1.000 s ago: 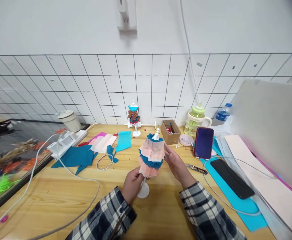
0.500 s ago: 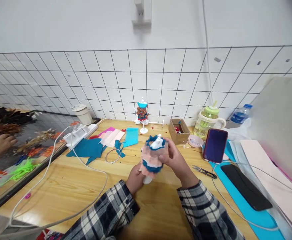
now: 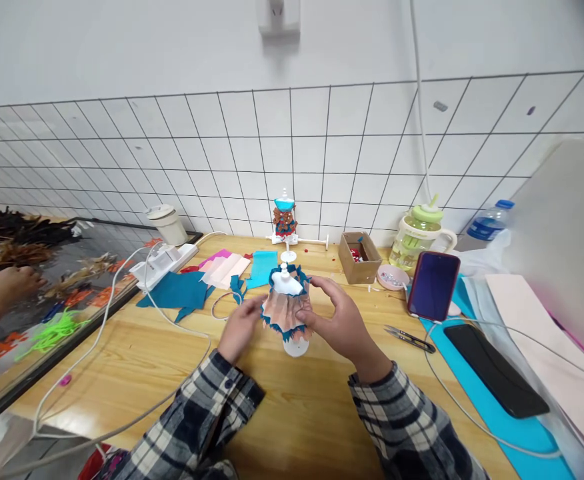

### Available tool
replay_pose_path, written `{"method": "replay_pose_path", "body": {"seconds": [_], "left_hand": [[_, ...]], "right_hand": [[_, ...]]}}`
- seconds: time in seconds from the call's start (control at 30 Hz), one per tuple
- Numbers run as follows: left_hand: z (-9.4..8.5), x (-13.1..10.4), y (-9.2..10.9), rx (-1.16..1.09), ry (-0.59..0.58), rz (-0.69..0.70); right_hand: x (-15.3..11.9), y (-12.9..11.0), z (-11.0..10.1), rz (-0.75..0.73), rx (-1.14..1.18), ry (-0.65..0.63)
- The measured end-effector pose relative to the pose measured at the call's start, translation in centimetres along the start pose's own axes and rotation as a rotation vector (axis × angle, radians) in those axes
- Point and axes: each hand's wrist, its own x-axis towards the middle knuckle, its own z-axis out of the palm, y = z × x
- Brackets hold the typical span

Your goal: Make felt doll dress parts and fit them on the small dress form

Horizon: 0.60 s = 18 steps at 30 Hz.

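Observation:
A small white mannequin stands nearly upright on its round base in front of me, wrapped in a pleated pink paper skirt with jagged dark blue edges. My right hand has its thumb on the skirt's right front and its forefinger at the upper right edge, gripping it. My left hand is at the skirt's left side, its fingers bent and partly hidden behind the paper edge. Behind stands a second mannequin dressed in blue and brown.
Blue paper, a white ring, a power strip and cables lie left. At right are a cardboard box, bottles, snips, an upright phone and a black phone. Another person's hand is far left.
The mannequin has gone from tilted in both hands to nearly upright. My left hand has moved left and up from its lower part. My right hand's fingers have spread more.

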Motion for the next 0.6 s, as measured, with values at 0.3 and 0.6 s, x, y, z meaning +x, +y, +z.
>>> {"method": "replay_pose_path", "body": {"seconds": [0.3, 0.6], "left_hand": [[-0.6, 1.6, 5.6, -0.2, -0.423, 0.251], [0.0, 1.4, 4.8, -0.009, -0.212, 0.275]], "right_hand": [[0.2, -0.2, -0.6, 0.052, -0.064, -0.046], [0.1, 0.3, 0.0, 0.039, -0.072, 0.019]]}}
